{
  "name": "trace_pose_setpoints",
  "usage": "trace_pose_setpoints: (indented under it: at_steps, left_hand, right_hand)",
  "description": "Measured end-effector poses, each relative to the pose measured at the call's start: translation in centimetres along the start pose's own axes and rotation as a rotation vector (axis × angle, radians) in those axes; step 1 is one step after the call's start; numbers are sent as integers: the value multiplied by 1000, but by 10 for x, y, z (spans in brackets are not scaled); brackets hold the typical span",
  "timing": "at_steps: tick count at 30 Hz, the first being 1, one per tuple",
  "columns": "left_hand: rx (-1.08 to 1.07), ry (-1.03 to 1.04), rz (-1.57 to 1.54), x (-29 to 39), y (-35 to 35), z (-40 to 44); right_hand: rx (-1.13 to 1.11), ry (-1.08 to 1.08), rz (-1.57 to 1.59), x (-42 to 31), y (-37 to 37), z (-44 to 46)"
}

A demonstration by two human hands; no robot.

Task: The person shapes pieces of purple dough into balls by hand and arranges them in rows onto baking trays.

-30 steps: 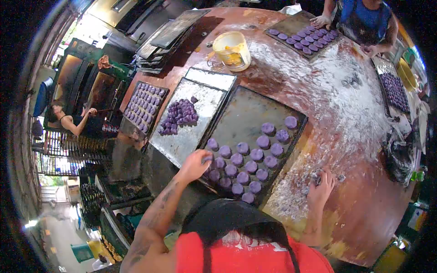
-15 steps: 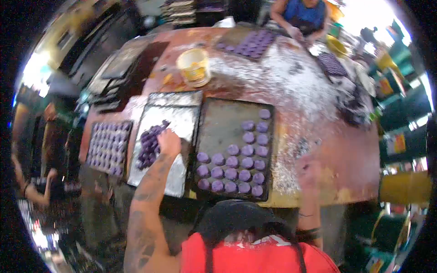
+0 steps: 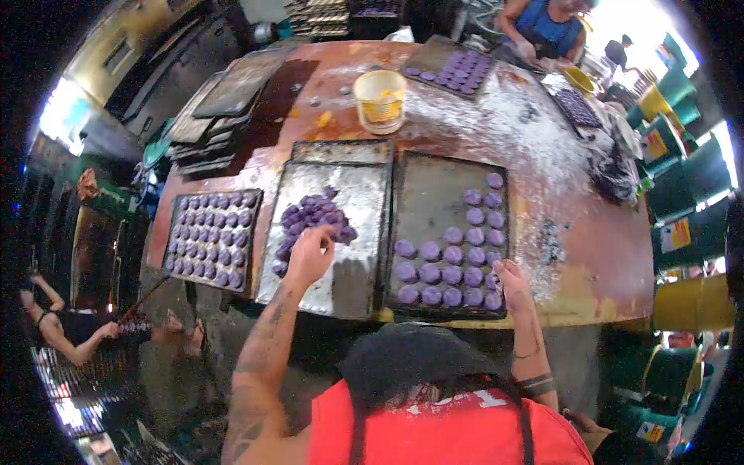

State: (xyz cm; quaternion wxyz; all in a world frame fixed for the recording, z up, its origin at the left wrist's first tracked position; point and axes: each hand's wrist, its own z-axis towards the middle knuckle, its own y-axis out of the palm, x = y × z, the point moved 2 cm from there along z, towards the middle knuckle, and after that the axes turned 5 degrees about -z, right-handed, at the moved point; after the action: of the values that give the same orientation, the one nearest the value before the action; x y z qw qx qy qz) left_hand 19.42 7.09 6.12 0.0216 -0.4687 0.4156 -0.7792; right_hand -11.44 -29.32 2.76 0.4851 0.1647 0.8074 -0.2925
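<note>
My left hand (image 3: 312, 252) is at the near edge of a heap of purple dough pieces (image 3: 308, 214) on a silver tray (image 3: 360, 279). Its thumb and fingers are pinched together; what they hold is hidden. To the right lies a dark tray (image 3: 426, 182) with rows of flat purple rounds (image 3: 452, 254) over its front and right side. My right hand (image 3: 511, 280) is at that tray's right edge, fingers curled together beside the rounds. Whatever sits in those fingers is too small to make out.
A pail (image 3: 380, 101) stands behind the trays. Left are a tray of purple balls (image 3: 211, 236) and stacked trays (image 3: 225, 105). White flour (image 3: 535, 116) covers the table's right part. A co-worker (image 3: 546, 31) is behind a far tray; another person (image 3: 74, 333) is at the left.
The view has turned and shifted. My left hand went from the rounds on the dark tray to the dough heap. My right hand moved from the floury table to the dark tray's right edge.
</note>
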Motion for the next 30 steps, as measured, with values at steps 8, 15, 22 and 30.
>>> trace_pose_setpoints:
  at_steps: [8,15,22,30]
  left_hand:
    - [210,-66,224,-41,-7,66]
    - [-205,-349,259,-98,-5,109]
    - [-642,-402,124,-93,-31,111]
    - [-430,-193,-419,-86,-45,87]
  right_hand:
    - [106,-384,-1115,-137,78,21]
    - [-385,-434,-513,-147,287,91]
    - [-600,-167,-572,-125,370,127]
    - [-654,-155,122,-162,321,64]
